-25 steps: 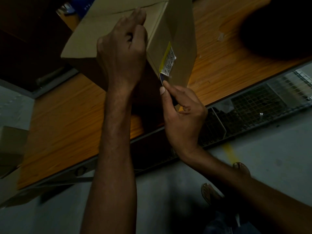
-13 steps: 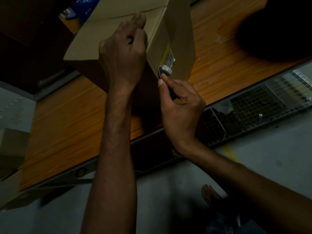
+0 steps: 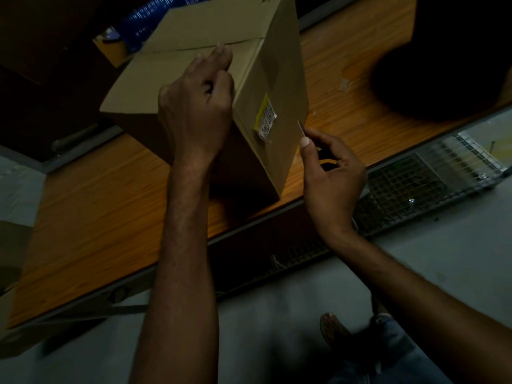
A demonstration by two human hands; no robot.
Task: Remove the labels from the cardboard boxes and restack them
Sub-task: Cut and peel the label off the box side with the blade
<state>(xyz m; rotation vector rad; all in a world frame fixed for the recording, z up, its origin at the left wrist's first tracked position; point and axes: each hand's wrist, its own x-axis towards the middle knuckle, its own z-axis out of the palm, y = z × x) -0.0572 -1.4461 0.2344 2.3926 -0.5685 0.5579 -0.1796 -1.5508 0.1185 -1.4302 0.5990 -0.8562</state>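
Note:
A brown cardboard box (image 3: 194,65) stands on the wooden table (image 3: 97,217). Its right side carries a small white and yellow label (image 3: 265,119) with printed codes, partly torn at its lower end. My left hand (image 3: 196,106) rests on the top near corner of the box with fingers bent over the edge. My right hand (image 3: 329,167) is just right of the box, apart from the label, pinching a thin small piece, a blade or a strip of label (image 3: 300,127), between thumb and forefinger.
A wire mesh rack (image 3: 401,184) runs along the table's near edge on the right. A large dark object (image 3: 457,65) sits at the back right of the table. Another cardboard box (image 3: 13,245) shows at the left edge. My foot (image 3: 332,328) stands on the grey floor.
My right hand has left the label's lower end and moved right, off the box's side, still pinching something thin. The label's lower part is now gone or torn. My left hand stayed put.

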